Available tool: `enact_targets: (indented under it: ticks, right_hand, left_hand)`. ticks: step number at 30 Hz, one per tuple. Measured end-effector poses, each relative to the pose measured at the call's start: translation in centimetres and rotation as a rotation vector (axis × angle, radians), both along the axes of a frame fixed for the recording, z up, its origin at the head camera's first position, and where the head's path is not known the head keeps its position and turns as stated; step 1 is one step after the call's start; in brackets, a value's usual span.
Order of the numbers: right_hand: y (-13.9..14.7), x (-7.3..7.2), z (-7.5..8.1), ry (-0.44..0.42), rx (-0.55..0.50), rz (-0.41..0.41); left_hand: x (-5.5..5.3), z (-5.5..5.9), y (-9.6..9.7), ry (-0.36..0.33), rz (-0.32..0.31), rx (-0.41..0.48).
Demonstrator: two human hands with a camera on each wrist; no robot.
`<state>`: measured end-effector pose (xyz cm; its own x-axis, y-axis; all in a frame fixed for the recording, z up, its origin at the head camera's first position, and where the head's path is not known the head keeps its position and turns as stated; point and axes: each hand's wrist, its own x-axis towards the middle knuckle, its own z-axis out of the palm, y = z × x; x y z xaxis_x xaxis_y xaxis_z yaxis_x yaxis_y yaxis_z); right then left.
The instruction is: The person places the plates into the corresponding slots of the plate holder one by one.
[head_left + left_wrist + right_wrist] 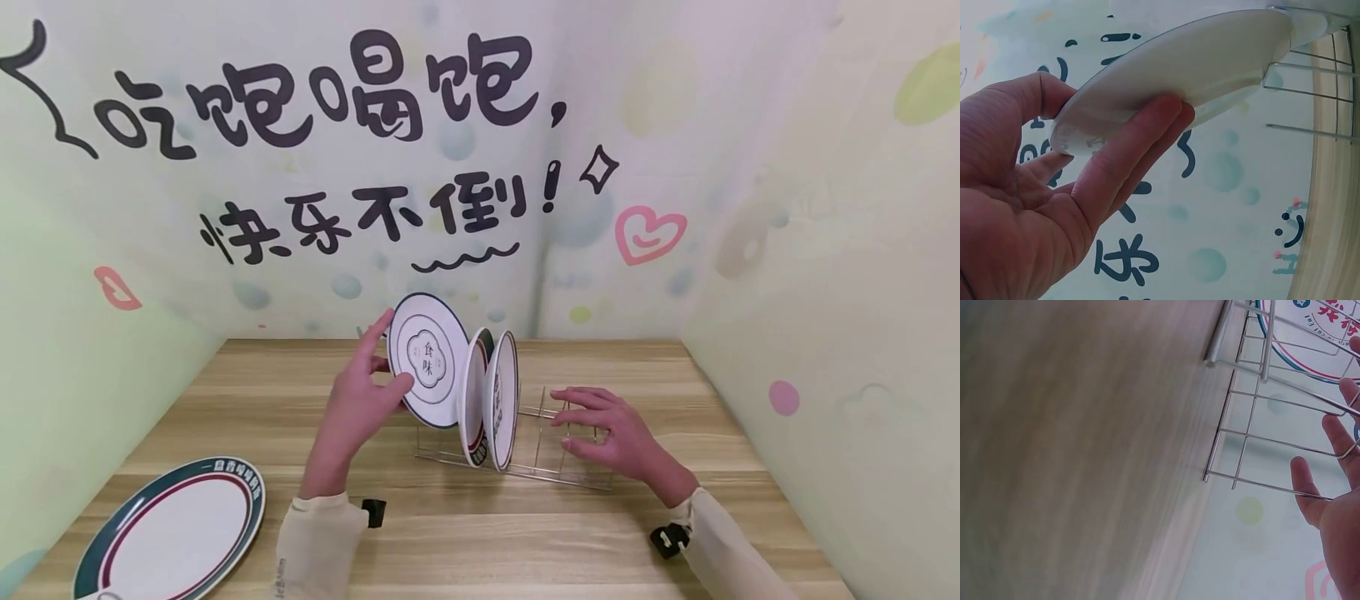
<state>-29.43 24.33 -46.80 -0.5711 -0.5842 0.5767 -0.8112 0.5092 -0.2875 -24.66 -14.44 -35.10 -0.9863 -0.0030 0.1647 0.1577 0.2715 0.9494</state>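
My left hand (pixel 363 400) grips the left edge of a white plate (pixel 442 379) with a thin dark rim and a flower-shaped emblem, thumb on its face and fingers behind. In the left wrist view the plate's pale underside (pixel 1191 59) tilts over the fingers, its far edge at the rack wires. Two more plates, a middle one (pixel 471 400) and a right one (pixel 504 404), stand on edge in the wire rack (pixel 555 475). My right hand (pixel 611 433) is at the rack's right end, fingers spread and loosely extended along the wires (pixel 1279 444).
A large oval plate (pixel 180 533) with a broad dark green rim and a red ring lies flat at the front left of the wood-grain table (pixel 465 550). A printed backdrop (pixel 345 192) stands behind the table, with side walls left and right.
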Motion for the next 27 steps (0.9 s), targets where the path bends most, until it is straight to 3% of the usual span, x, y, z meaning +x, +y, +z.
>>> enact_targets:
  ticks: [9, 14, 20, 27]
  right_hand:
    - [-0.1, 0.1, 0.3, -0.007, -0.007, -0.002]
    - [-0.1, 0.2, 0.2, 0.017, -0.008, -0.004]
    - [-0.1, 0.2, 0.3, 0.029, -0.012, 0.0]
    - [-0.2, 0.2, 0.2, -0.002, -0.008, -0.002]
  left_hand:
    - [0.2, -0.1, 1.4, 0.064, 0.045, -0.224]
    - [0.4, -0.1, 2.2, 0.087, 0.058, -0.273]
    - [0.5, -0.3, 3.2, 0.138, 0.029, -0.336]
    - [0.4, -0.9, 4.0, 0.192, 0.022, -0.424]
